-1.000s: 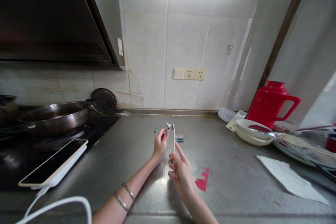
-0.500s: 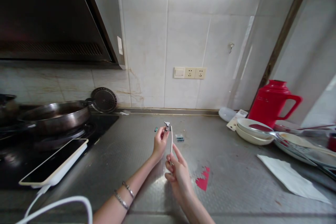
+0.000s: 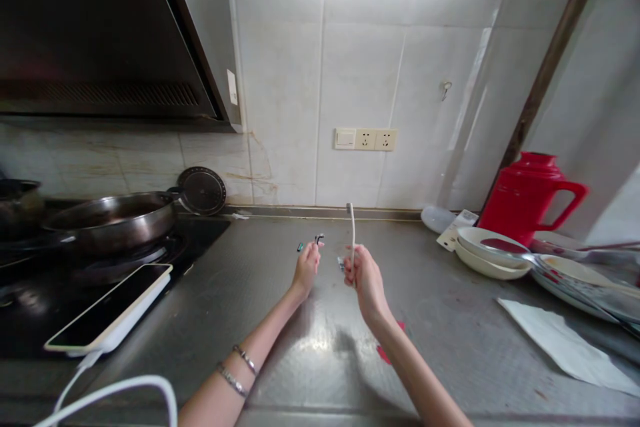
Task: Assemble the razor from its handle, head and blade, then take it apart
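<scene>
My left hand (image 3: 306,268) is closed on a small razor (image 3: 319,239), whose head pokes up above the fingers; the handle is hidden in the grip. To its right, my right hand (image 3: 369,280) is wrapped round a white toothbrush (image 3: 352,230) held upright, bristles at the top. The two hands are apart, both over the metal counter (image 3: 240,280). Near the left fingertips lies a small dark green piece (image 3: 300,247). A little clear item (image 3: 341,263) on the counter is partly covered by the right fingers.
Left are a hob with a steel pan (image 3: 120,217) and a phone (image 3: 113,310) on a white cable. On the right stand a red thermos jug (image 3: 530,197), stacked bowls (image 3: 493,263) and a white napkin (image 3: 560,340). A red scrap (image 3: 384,353) lies under my right forearm.
My right hand has moved right and farther forward with the toothbrush, away from the razor. The razor's head has turned in my left hand. The right forearm now covers part of the red scrap.
</scene>
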Tool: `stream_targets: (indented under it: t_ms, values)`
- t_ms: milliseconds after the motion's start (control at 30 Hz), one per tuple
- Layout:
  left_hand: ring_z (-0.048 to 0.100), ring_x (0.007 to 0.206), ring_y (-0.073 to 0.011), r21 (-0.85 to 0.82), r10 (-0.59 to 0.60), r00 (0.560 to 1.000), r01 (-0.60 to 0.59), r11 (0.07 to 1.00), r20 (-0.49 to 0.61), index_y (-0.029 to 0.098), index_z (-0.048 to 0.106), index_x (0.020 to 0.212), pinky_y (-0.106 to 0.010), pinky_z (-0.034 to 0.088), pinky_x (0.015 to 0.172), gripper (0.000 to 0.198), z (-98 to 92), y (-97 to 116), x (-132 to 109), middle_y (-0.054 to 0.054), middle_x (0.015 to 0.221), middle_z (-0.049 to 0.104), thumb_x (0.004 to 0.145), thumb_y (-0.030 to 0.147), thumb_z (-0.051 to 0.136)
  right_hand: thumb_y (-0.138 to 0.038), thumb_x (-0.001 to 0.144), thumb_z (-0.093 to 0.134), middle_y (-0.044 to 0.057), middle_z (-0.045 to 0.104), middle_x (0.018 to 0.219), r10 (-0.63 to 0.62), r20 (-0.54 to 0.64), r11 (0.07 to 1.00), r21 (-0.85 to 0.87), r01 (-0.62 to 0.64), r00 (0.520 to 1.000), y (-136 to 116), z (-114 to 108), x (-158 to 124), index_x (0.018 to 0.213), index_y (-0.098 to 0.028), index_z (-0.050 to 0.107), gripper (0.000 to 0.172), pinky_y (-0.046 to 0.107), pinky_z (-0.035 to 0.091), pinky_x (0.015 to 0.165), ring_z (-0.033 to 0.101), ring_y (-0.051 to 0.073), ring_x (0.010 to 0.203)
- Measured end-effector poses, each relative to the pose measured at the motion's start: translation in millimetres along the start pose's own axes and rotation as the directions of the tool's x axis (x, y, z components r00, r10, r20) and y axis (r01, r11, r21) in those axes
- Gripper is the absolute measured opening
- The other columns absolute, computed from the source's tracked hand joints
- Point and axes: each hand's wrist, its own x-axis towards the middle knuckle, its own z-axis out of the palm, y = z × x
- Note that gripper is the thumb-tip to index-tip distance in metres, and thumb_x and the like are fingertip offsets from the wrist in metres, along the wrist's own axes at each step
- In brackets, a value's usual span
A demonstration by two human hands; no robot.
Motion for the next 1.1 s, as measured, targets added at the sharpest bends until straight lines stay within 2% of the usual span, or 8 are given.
stream_targets:
  t_ms: [67, 133, 233, 333, 433, 633, 833, 1100]
  values:
    - [0.028, 0.04, -0.0052, -0.04, -0.073, 0.997, 0.074, 0.996, 0.023, 0.018, 0.05, 0.087, -0.017, 0.021, 0.038, 0.037, -0.9, 1.3, 1.1, 0.009, 0.053, 0.035, 0.075, 0.052, 0.049, -0.06, 0.078, 0.039, -0.005, 0.035, 0.051, -0.137, 0.019, 0.968, -0.209, 0.138, 0.99, -8.7, -13.2, 32.3, 0.068, -0.018, 0.052, 0.046, 0.022, 0.023, 0.045, 0.029, 0.008, 0.045]
    - [0.027, 0.038, -0.0042, -0.075, -0.125, 0.992, 0.127, 0.989, 0.034, 0.019, 0.046, 0.084, -0.016, 0.019, 0.036, 0.035, -1.8, 2.5, 1.6, 0.01, 0.052, 0.033, 0.073, 0.052, 0.054, -0.062, 0.079, 0.034, -0.004, 0.033, 0.047, -0.255, 0.034, 0.848, -0.472, 0.24, 0.966, -12.4, -27.8, 59.7, 0.051, -0.019, 0.041, 0.052, 0.024, 0.023, 0.047, 0.03, 0.009, 0.046]
    - [0.024, 0.037, -0.0033, -0.16, -0.16, 0.983, 0.172, 0.972, 0.086, 0.019, 0.044, 0.08, -0.015, 0.014, 0.034, 0.035, -2.6, 3.9, 1.6, 0.01, 0.052, 0.031, 0.072, 0.052, 0.055, -0.06, 0.08, 0.032, -0.001, 0.035, 0.044, -0.281, 0.033, 0.629, -0.748, 0.21, 0.959, -8.0, -47.5, 85.8, 0.045, -0.02, 0.034, 0.053, 0.025, 0.021, 0.048, 0.032, 0.011, 0.045]
    - [0.022, 0.036, -0.0027, -0.225, -0.151, 0.979, 0.179, 0.958, 0.136, 0.019, 0.044, 0.078, -0.014, 0.012, 0.033, 0.035, -2.2, 4.4, 0.9, 0.01, 0.052, 0.031, 0.072, 0.052, 0.055, -0.055, 0.081, 0.031, 0.001, 0.039, 0.043, -0.258, 0.063, 0.459, -0.87, 0.179, 0.964, 2.6, -57.6, 94.7, 0.043, -0.02, 0.036, 0.052, 0.025, 0.02, 0.048, 0.035, 0.012, 0.045]
    - [0.022, 0.036, -0.0022, -0.235, -0.165, 0.972, 0.202, 0.951, 0.167, 0.018, 0.044, 0.077, -0.014, 0.012, 0.032, 0.035, -1.3, 4.2, -0.6, 0.009, 0.052, 0.033, 0.073, 0.051, 0.055, -0.052, 0.083, 0.028, 0.001, 0.038, 0.043, -0.268, 0.1, 0.382, -0.902, 0.201, 0.958, 12.4, -57.0, 94.0, 0.043, -0.019, 0.036, 0.052, 0.025, 0.019, 0.047, 0.035, 0.012, 0.044]
    - [0.02, 0.036, -0.0015, -0.286, -0.187, 0.958, 0.246, 0.926, 0.217, 0.018, 0.045, 0.076, -0.013, 0.011, 0.031, 0.034, -0.3, 6.6, -3.2, 0.009, 0.051, 0.031, 0.073, 0.049, 0.057, -0.053, 0.084, 0.026, 0.0, 0.033, 0.044, -0.257, 0.179, 0.333, -0.906, 0.26, 0.95, 25.3, -56.1, 91.7, 0.044, -0.019, 0.031, 0.052, 0.026, 0.018, 0.048, 0.032, 0.011, 0.045]
    - [0.021, 0.034, -0.0015, -0.368, -0.226, 0.943, 0.306, 0.878, 0.244, 0.017, 0.045, 0.075, -0.013, 0.01, 0.03, 0.032, 3.6, 9.5, -7.0, 0.009, 0.05, 0.032, 0.074, 0.047, 0.057, -0.054, 0.084, 0.026, -0.001, 0.031, 0.046, -0.282, 0.16, 0.439, -0.855, 0.276, 0.946, 31.7, -57.6, 92.4, 0.046, -0.02, 0.03, 0.051, 0.025, 0.019, 0.047, 0.03, 0.01, 0.046]
    - [0.02, 0.032, -0.0035, -0.496, -0.277, 0.837, 0.512, 0.702, 0.472, 0.015, 0.048, 0.074, -0.014, 0.012, 0.027, 0.023, 8.7, 12.4, -16.1, 0.006, 0.046, 0.036, 0.082, 0.037, 0.048, -0.058, 0.083, 0.025, -0.001, 0.031, 0.045, -0.321, 0.144, 0.468, -0.835, 0.289, 0.936, 45.4, -52.0, 88.3, 0.047, -0.02, 0.028, 0.052, 0.024, 0.018, 0.046, 0.029, 0.011, 0.046]
